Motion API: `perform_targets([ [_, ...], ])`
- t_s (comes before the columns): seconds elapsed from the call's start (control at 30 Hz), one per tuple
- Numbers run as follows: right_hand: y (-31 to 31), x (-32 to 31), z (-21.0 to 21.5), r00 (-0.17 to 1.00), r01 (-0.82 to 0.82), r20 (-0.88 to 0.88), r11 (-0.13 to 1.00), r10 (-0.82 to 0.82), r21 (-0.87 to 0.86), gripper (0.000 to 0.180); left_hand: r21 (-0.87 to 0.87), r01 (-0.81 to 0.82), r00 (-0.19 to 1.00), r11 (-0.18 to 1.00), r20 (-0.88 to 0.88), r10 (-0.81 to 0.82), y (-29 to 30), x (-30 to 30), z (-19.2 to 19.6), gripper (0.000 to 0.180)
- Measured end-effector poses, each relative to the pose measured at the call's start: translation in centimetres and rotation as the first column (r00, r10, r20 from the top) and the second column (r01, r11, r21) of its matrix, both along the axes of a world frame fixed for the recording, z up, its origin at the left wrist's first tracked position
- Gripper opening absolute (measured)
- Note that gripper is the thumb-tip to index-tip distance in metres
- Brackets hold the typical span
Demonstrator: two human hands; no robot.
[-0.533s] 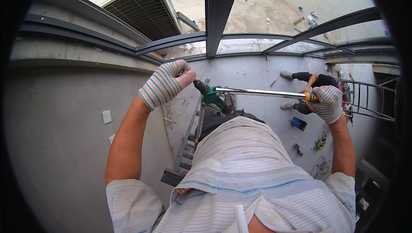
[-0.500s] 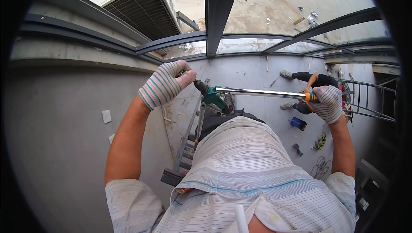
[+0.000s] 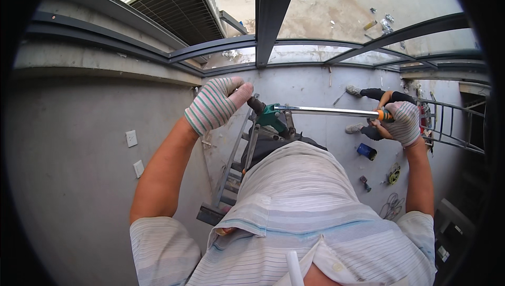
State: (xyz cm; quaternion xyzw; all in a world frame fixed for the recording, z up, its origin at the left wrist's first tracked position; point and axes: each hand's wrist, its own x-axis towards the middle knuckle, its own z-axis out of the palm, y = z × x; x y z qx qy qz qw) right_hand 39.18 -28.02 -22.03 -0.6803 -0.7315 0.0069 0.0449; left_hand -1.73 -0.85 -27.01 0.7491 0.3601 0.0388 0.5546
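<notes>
One green-headed lever tool [image 3: 270,118] spans between the hands. The right hand [image 3: 404,124] clamps its orange grip [image 3: 382,114]; fingers of the left hand [image 3: 217,105] curl together at its dark nose [image 3: 256,104], contents unseen. Likely rigid, fairly heavy; grasp the grip, not the probably slick chrome arm [image 3: 329,111].

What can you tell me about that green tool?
The tool has a green body, a dark nose pointing up and left, and a shiny, metal-looking arm running almost level rightward to an orange-and-dark grip. A second silvery arm seems to slant down toward the shirt. The right hand wraps the grip; the left hand is by the nose, contact unclear.
</notes>
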Motion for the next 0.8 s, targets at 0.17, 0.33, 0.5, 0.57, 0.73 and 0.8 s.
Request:
perform_targets([
  [0.17,-0.1,0.5,-0.9,1.000,-0.015,-0.016,0.999,0.015,-0.042,0.030,-0.168,-0.084,0.992,0.982,-0.102,0.068,-0.2,0.0,0.4,0.039],
  [0.33,-0.8,0.1,-1.4,0.995,0.091,-0.031,0.995,-0.092,-0.032,0.029,-0.207,-0.191,0.975,0.960,0.075,0.210,-0.7,-0.4,-2.0,0.053],
  [0.5,-2.4,-0.4,-3.1,0.967,0.244,-0.070,0.970,-0.245,-0.019,0.027,-0.342,-0.487,0.849,0.804,0.033,0.528,-4.5,-3.8,-7.7,0.055],
  [0.57,-3.2,-0.3,-4.3,0.941,0.331,-0.074,0.944,-0.330,0.003,0.026,-0.212,-0.555,0.831,0.804,-0.109,0.545,-6.7,-6.0,-9.8,0.052],
  [0.73,-1.7,-1.4,-3.4,0.892,0.440,-0.149,0.895,-0.426,0.077,0.030,-0.199,-0.643,0.758,0.740,-0.306,0.576,-11.5,-11.4,-13.7,0.049],
  [0.8,-1.0,-1.2,-4.3,0.874,0.459,-0.248,0.877,-0.418,0.140,0.030,-0.377,-0.717,0.678,0.586,-0.185,0.712,-12.5,-13.0,-17.0,0.048],
])
